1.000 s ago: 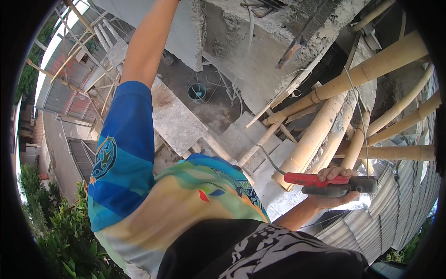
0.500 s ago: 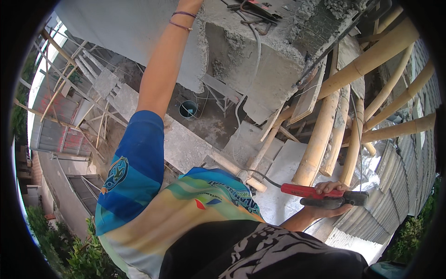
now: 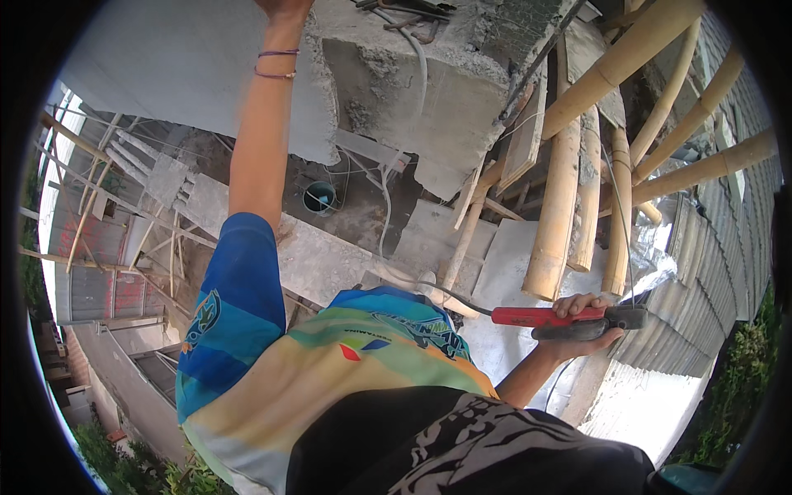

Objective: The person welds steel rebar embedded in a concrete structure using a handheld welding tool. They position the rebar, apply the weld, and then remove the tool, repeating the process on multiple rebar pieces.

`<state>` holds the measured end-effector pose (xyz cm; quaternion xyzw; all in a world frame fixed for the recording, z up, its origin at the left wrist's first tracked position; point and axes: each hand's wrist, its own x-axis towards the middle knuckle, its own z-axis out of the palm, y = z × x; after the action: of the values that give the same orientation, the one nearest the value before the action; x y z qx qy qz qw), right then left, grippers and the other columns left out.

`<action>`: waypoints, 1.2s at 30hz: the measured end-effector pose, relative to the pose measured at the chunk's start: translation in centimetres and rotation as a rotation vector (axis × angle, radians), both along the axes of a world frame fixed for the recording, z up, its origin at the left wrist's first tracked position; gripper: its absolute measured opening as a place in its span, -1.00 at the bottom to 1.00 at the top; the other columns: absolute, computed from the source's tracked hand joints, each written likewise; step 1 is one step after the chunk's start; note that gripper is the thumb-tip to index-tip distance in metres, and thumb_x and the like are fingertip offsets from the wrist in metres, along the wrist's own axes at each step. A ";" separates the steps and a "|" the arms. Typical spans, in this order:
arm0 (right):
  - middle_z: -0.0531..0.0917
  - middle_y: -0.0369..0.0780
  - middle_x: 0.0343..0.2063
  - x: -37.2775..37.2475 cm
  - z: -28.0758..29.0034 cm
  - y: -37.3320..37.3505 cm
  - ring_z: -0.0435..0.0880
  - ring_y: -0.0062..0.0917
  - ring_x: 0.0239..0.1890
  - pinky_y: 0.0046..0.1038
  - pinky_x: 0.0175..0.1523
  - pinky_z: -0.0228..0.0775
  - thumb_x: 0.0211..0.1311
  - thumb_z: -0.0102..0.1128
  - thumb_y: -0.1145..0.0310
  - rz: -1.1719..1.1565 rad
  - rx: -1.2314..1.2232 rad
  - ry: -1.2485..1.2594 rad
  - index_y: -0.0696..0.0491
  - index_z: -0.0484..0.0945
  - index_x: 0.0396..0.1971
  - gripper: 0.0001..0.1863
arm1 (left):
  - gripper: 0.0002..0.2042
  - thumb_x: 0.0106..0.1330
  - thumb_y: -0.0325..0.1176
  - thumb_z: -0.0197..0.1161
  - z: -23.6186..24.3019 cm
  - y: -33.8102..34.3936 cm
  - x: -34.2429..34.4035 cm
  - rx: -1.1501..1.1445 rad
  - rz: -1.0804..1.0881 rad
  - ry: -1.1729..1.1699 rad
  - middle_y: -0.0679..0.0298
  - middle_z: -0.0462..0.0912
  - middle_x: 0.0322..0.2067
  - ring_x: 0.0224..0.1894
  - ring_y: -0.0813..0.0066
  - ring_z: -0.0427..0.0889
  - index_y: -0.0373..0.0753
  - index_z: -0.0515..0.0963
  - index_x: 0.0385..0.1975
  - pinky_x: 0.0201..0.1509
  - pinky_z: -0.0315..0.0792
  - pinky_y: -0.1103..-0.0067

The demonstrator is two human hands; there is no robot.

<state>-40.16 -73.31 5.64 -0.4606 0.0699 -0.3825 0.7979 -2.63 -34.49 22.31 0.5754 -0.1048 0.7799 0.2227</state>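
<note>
Teal bucket (image 3: 309, 196) on floor (image 3: 367, 216) by edge of concrete ledge (image 3: 330, 257), pale-blue bit (image 3: 324, 200) inside. Red-and-black clamp (image 3: 536, 317), thin rod (image 3: 630, 272) at tip, gripped in right hand (image 3: 569, 347); left hand (image 3: 285, 6) cropped, can't tell.

Left arm (image 3: 262, 144) outstretched, right hand (image 3: 571, 347) curled, gripping

Since a second ago our view has shifted, bringing the base of our left hand (image 3: 285, 7) and two thin wrist bracelets (image 3: 278, 53) in below the top edge.
</note>
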 end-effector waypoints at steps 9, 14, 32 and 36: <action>0.40 -0.30 -0.65 -0.6 0.0 -1.2 0.39 -0.61 -0.72 -0.61 -0.67 0.25 0.32 -0.14 -0.41 -0.154 0.076 0.063 -0.03 0.41 -0.29 -0.35 | -0.77 0.30 -0.36 0.21 -10.9 -3.2 2.7 0.215 -0.309 0.566 0.07 0.63 -0.16 -0.04 0.10 0.64 -0.22 0.59 -0.08 0.13 0.51 0.29; 0.40 -0.30 -0.66 -1.5 -0.6 -2.4 0.39 -0.60 -0.73 -0.60 -0.66 0.26 0.33 -0.14 -0.38 -0.129 0.049 0.065 -0.02 0.42 -0.28 -0.37 | -0.71 0.26 -0.21 0.25 -10.6 -5.4 11.4 0.109 -0.185 0.862 -0.06 0.66 -0.12 0.01 -0.03 0.61 -0.28 0.65 -0.16 0.11 0.48 0.25; 0.45 -0.29 -0.63 -6.8 -3.4 -5.8 0.39 -0.56 -0.75 -0.57 -0.70 0.23 0.33 -0.12 -0.35 -0.266 0.130 0.132 -0.03 0.45 -0.32 -0.40 | -0.69 0.24 -0.15 0.19 -11.5 -1.8 24.7 0.501 0.174 1.425 -0.04 0.71 -0.15 -0.06 0.03 0.70 -0.16 0.69 -0.15 0.02 0.56 0.23; 0.46 -0.21 -0.63 -6.4 -3.7 -5.8 0.43 -0.49 -0.70 -0.49 -0.59 0.33 0.36 -0.20 -0.39 -0.081 0.070 0.092 -0.01 0.43 -0.25 -0.34 | -0.71 0.24 -0.17 0.20 -10.9 -0.4 26.4 0.521 0.026 1.469 -0.02 0.71 -0.16 -0.07 0.04 0.70 -0.20 0.68 -0.19 0.02 0.56 0.25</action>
<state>-46.57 -79.13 1.90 -0.4462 0.1382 -0.3901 0.7935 23.77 -34.94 11.41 0.9795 -0.1033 0.1515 0.0833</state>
